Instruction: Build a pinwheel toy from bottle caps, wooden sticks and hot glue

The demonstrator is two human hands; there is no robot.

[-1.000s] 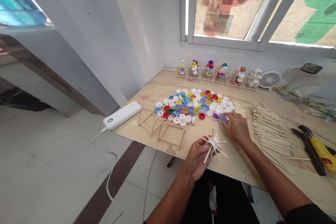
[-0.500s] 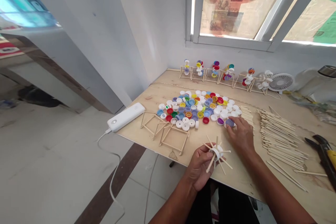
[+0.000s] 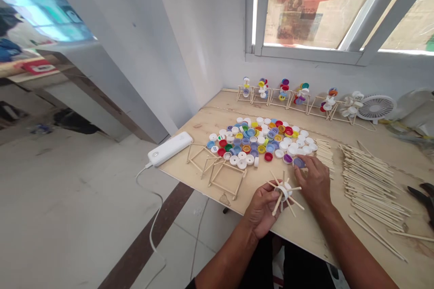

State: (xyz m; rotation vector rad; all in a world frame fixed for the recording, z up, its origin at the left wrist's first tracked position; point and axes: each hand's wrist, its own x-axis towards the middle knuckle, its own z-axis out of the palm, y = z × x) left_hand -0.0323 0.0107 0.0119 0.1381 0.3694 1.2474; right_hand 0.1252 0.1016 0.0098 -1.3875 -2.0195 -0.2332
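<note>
My left hand (image 3: pixel 261 210) is closed around a white ring-shaped bottle cap stuck with sticks (image 3: pixel 282 191), just above the table's front edge. Several thin wooden sticks spread out from that cap like spokes. At the right front of a colourful pile of bottle caps (image 3: pixel 252 141), my right hand (image 3: pixel 316 181) has thumb and forefinger on a violet-blue bottle cap (image 3: pixel 298 162). This cap lies on the wooden table, next to a purple one (image 3: pixel 287 158). My right palm hides part of the tabletop.
Square stick frames (image 3: pixel 226 179) lie left of my hands. Bundles of wooden sticks (image 3: pixel 371 185) and dark-handled pliers (image 3: pixel 422 198) are on the right. Finished cap wheels on frames (image 3: pixel 283 92) line the wall beside a white fan (image 3: pixel 377 107). A white power bank (image 3: pixel 171 148) with a cable sits at the left edge.
The camera view has turned slightly left, so everything appears shifted to the right. Both hands keep nearly the same pose, with the right fingers still at the violet-blue cap.
</note>
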